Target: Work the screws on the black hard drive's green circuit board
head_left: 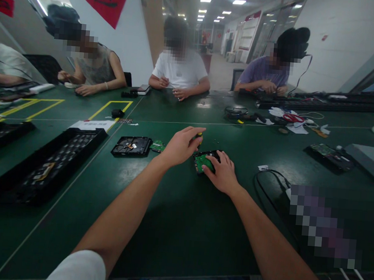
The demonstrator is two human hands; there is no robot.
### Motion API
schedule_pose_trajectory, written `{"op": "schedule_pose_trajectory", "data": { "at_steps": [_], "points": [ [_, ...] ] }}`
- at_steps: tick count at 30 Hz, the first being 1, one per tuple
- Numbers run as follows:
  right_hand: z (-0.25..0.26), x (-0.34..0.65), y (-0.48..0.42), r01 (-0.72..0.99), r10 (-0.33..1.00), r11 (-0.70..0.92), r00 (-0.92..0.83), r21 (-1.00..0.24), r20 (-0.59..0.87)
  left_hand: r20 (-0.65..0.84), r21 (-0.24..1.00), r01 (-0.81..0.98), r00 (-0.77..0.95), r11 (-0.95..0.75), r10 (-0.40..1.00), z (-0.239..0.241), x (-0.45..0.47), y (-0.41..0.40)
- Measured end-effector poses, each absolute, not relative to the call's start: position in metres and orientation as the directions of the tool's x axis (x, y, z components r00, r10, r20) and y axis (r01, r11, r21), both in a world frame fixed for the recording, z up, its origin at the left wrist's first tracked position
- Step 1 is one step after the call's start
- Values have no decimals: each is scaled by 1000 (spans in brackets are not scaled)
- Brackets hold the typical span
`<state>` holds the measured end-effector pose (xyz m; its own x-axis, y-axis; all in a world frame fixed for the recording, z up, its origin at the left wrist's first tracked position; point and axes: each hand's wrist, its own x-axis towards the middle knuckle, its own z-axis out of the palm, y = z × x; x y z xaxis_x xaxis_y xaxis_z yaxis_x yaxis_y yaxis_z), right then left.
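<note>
A black hard drive (209,158) with a green circuit board on top lies on the dark green table (181,217) in front of me. My right hand (220,173) rests on the drive, fingers pressing its near side. My left hand (180,146) is closed around a screwdriver with a yellow and black handle (200,135), held upright just left of the drive's far corner. The tip is hidden behind my fingers.
Another opened black drive (131,146) with a loose green board (157,146) lies to the left. Long black trays (42,167) line the left side. A black cable (269,185) loops at right. Three people sit across the table working with tools and parts.
</note>
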<state>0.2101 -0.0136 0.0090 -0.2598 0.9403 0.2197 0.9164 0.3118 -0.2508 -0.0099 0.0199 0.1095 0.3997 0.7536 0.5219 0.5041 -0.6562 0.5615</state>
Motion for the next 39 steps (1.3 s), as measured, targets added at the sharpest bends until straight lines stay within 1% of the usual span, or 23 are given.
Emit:
{"op": "schedule_pose_trajectory", "data": {
  "at_steps": [3,5,7,12,14,21,25,31,39],
  "points": [
    [8,210,-14,916,941,311,-259,-252,219,568,482,571,374,-665,733,108,-9,21],
    [8,210,-14,916,940,313,-260,-253,220,584,459,584,371,-670,722,108,-9,20],
    [8,210,-14,915,940,313,-260,-254,222,584,476,567,367,-672,724,108,-9,20],
    [8,210,-13,916,941,311,-261,-253,215,526,625,424,391,-655,755,109,-9,20],
    [7,210,-13,917,941,311,-261,-252,214,515,650,395,400,-650,758,109,-9,19],
    [6,211,-12,916,943,307,-255,-259,216,567,597,466,331,-653,754,104,-5,21],
    [7,211,-13,914,942,314,-266,-258,206,566,589,493,315,-641,762,99,-5,24],
    [7,211,-12,915,942,314,-267,-252,202,568,603,431,358,-671,741,96,-8,26],
    [6,210,-13,918,940,311,-258,-248,222,616,553,535,252,-638,746,92,-4,27]
  ]
}}
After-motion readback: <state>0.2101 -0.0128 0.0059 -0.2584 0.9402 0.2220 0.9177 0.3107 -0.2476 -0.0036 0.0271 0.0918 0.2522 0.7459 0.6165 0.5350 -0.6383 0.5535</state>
